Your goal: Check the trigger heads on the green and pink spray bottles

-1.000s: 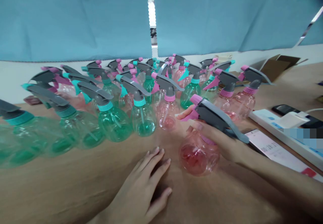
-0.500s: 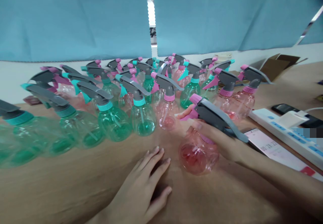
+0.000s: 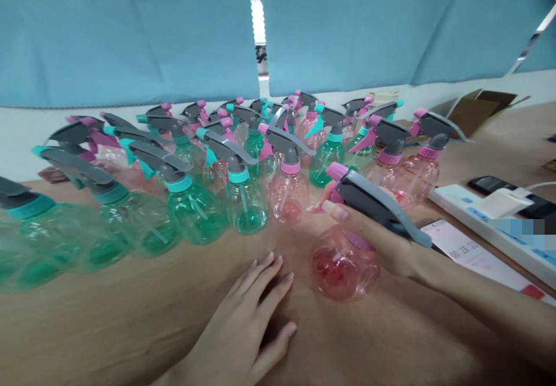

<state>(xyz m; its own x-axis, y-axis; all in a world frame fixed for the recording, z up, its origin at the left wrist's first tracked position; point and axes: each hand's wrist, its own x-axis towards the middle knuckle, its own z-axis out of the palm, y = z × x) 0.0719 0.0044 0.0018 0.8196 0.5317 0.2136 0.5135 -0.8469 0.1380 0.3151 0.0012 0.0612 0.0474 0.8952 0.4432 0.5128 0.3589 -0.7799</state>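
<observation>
My right hand (image 3: 377,232) is wrapped around the neck and trigger of a pink spray bottle (image 3: 341,267), whose grey head and pink nozzle point to the left. The bottle's round, clear pink body is at table height, a little tilted. Flat on the wooden table (image 3: 130,334) lies my left hand (image 3: 247,310), fingers spread, holding nothing. Just beyond the hands stand another pink spray bottle (image 3: 289,197) and a green spray bottle (image 3: 247,206), the front ones of a large group.
Several green and pink spray bottles fill the left and back. To the right lie a phone (image 3: 469,252) showing a timer, a white power strip (image 3: 499,229) with a plug, and a black object (image 3: 490,186). A cardboard box (image 3: 482,113) stands at the back right, before a blue curtain (image 3: 130,32).
My right hand's fingers have drawn in at the trigger, which is now mostly covered. The bottle has barely shifted to the right. My left hand has stayed in place.
</observation>
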